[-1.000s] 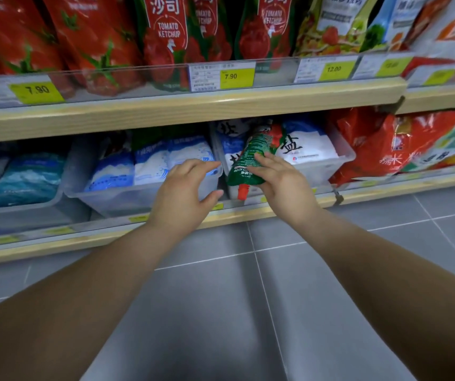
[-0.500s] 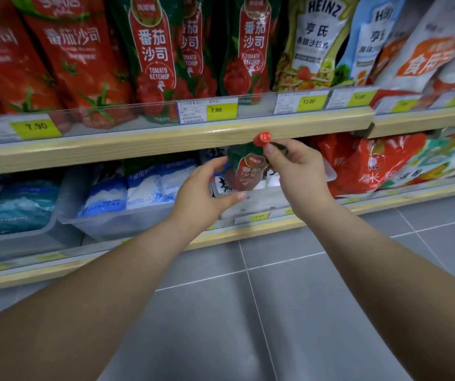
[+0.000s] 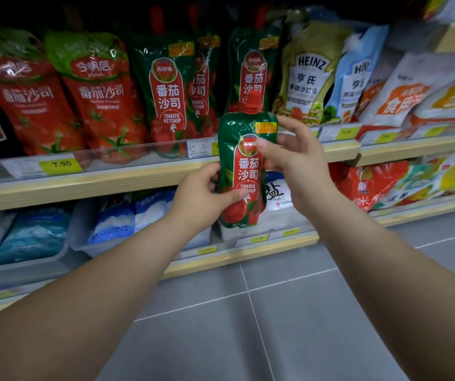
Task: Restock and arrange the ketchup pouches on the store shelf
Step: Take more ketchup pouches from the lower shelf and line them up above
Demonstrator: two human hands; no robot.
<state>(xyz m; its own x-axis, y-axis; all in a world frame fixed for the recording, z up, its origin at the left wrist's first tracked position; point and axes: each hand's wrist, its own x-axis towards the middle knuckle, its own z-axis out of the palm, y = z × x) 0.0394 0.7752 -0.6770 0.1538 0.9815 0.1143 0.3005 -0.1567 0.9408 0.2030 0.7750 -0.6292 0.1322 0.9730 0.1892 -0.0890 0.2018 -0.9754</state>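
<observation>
You hold the green ketchup pouch (image 3: 244, 171) upright, red cap (image 3: 252, 101) up, before the upper shelf (image 3: 83, 185), your left hand (image 3: 204, 193) gripping its lower side and your right hand (image 3: 295, 158) pinching its upper part.

Green ketchup pouch (image 3: 244, 171) upright, red cap up.

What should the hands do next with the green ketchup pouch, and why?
Probably lift the green ketchup pouch onto the upper shelf beside the matching pouches. The left hand and right hand hold it upright, red cap up, in front of that row.
</observation>
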